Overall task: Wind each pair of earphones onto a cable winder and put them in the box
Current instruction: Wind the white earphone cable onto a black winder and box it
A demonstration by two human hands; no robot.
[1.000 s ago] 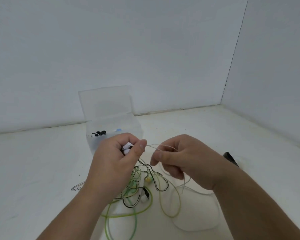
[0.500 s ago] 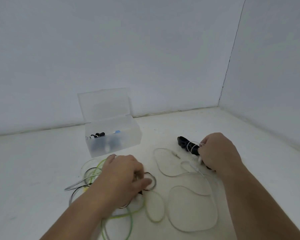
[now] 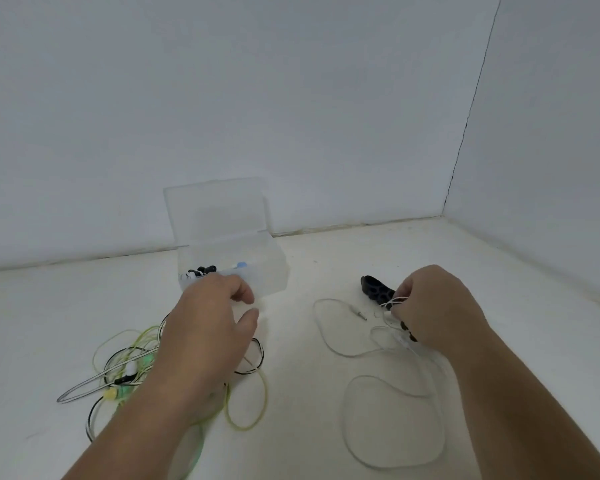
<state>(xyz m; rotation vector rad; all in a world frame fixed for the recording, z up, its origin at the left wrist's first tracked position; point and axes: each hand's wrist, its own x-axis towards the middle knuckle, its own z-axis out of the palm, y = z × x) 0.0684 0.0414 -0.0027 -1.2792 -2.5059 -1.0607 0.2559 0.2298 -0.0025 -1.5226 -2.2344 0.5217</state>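
Observation:
My right hand [image 3: 433, 306] pinches the white earphone cable [image 3: 392, 379] against a black cable winder [image 3: 376, 289] lying on the white surface. The cable trails in loose loops toward me, its plug [image 3: 359, 312] lying left of the winder. My left hand [image 3: 208, 327] hovers with relaxed fingers, holding nothing, above a tangle of green, yellow and black-and-white earphones [image 3: 125, 368]. Behind it stands the clear plastic box [image 3: 274, 268] with its lid up; wound earphones [image 3: 201, 271] lie inside.
White walls close the surface at the back and on the right, meeting in a corner at the far right. The tangled cables spread over the near left, and the white loops over the near right.
My left hand has let go of the tangle and lifted toward the box. My right hand carried the white cable to the right onto the black winder and stays there.

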